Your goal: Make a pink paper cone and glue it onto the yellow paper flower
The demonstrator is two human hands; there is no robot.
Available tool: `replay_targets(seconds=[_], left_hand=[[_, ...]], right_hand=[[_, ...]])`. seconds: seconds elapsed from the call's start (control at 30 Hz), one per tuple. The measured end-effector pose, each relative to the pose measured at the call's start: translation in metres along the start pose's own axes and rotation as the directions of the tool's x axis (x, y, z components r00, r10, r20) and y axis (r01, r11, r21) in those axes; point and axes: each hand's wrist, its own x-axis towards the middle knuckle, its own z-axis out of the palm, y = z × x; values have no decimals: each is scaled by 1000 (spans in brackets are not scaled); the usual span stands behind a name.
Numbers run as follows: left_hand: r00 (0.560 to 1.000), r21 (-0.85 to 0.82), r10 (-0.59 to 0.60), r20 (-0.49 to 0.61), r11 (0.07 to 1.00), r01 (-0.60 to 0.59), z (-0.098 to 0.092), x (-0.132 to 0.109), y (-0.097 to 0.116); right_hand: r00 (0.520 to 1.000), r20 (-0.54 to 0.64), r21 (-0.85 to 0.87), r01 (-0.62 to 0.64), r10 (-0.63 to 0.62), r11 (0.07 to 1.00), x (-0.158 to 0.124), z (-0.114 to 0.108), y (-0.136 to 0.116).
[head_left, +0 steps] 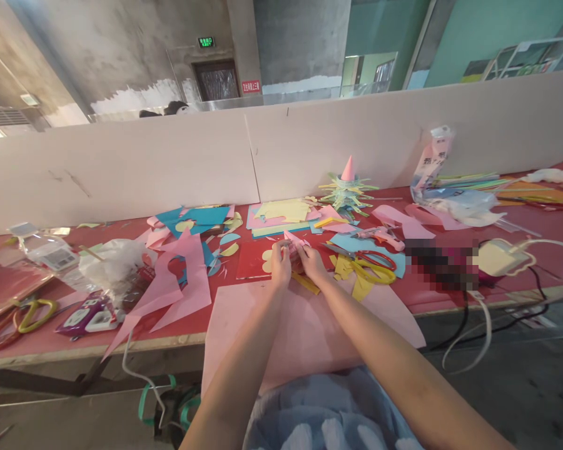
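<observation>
Forward and inward, we stretch our arms (253, 337) over the table (192, 325), left hand (281, 267) close beside right hand (311, 262), fingers (276, 253) of both grasping pink paper (291, 237).

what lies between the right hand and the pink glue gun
Blue paper and red-handled scissors lie between right hand and pink glue gun, in the head view.

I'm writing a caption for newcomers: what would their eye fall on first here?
Probably the fringed paper piece with its pink cone, upright near the back of the red table, before the pale partition. Next, nearer the middle, the left hand and right hand meet around a small pink piece. Left of them, a pink cutout sheet overhangs the table's front edge.
</observation>
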Motion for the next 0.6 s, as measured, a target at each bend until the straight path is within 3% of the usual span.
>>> replay_targets(seconds=[0.33,0.6], left_hand=[[997,68,70,37,995,-73,-2,-1,8],[999,-108,-11,38,994,15,-2,2,1]], right_hand=[[999,40,101,-17,13,995,-2,2,-1],[988,143,199,-90,61,976,-5,4,-5]])
